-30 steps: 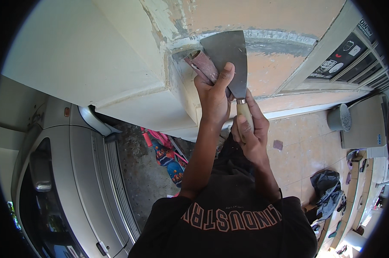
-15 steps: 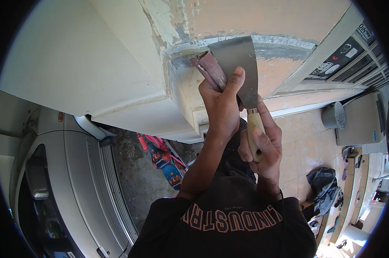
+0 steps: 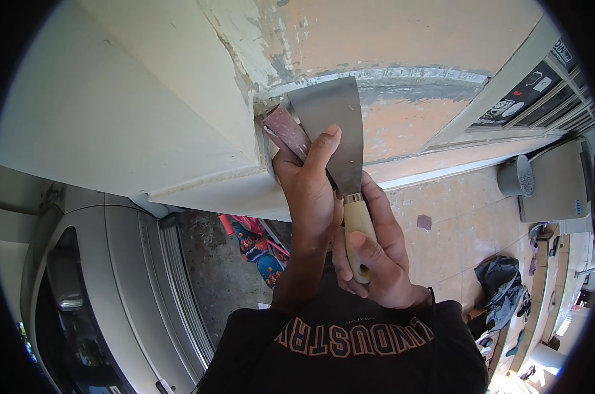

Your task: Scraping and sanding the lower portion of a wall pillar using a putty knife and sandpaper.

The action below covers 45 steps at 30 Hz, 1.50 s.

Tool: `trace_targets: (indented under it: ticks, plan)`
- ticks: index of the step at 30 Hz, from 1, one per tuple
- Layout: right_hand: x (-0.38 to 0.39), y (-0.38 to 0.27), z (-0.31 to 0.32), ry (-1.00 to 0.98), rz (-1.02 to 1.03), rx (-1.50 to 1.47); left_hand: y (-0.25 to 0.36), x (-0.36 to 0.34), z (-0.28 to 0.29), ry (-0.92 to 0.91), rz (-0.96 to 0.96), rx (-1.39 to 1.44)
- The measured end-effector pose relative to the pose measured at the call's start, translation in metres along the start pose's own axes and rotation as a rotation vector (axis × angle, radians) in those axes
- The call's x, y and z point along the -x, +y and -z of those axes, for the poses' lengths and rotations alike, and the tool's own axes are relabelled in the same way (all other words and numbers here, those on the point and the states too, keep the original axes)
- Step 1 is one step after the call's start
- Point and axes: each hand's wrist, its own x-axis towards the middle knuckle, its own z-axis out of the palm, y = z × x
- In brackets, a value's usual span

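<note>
A wide putty knife (image 3: 330,108) with a pale wooden handle is held blade up in front of the wall. My right hand (image 3: 379,253) is closed round its handle, thumb along the front. In my left hand (image 3: 307,190) is a rolled piece of reddish-brown sandpaper (image 3: 288,128), dusted white. My left thumb lies flat against the steel blade, beside the roll. Behind the blade, a grey-white patched strip (image 3: 429,82) runs across the peach wall (image 3: 402,33); whether the blade touches it I cannot tell.
A cream wall corner (image 3: 199,131) juts out at the left, above a parked silver car (image 3: 113,276). Right, a grey bucket (image 3: 515,177), a black plastic bag (image 3: 498,282) and a small brown square (image 3: 424,222) are on the tiles. A barred window (image 3: 527,98) is upper right.
Both hands, with the putty knife and the sandpaper, have shifted left and lower in the picture. The small brown square on the tiles has come into sight.
</note>
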Motion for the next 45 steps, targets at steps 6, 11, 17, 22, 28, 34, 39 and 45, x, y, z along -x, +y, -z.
trace_targets:
  ticks: [6,11,17,22,28,34,39,45]
  plan:
    - [-0.009,0.029,0.004,-0.020,0.275,0.168,-0.004,-0.002,0.003,0.071,-0.012,-0.019]
    - [-0.026,0.056,0.041,-0.121,0.342,0.182,-0.019,-0.018,0.017,-0.115,-0.124,0.023]
    - [-0.020,0.051,0.043,-0.008,0.223,0.140,-0.023,-0.008,0.023,-0.089,-0.068,-0.101]
    - [-0.015,0.042,0.034,0.060,0.183,0.133,-0.020,0.009,0.026,-0.076,0.002,-0.195]
    - [-0.021,0.041,0.056,0.074,0.249,0.456,-0.025,0.000,0.026,-0.111,0.009,-0.122]
    - [-0.059,0.068,0.093,0.032,0.402,0.613,-0.043,-0.028,0.033,-0.099,-0.150,-0.165]
    - [-0.039,0.065,0.072,-0.027,0.332,0.393,-0.034,-0.012,0.036,-0.143,-0.103,-0.171]
    - [-0.038,0.064,0.065,0.025,0.305,0.341,-0.026,-0.009,0.030,-0.068,-0.071,-0.217]
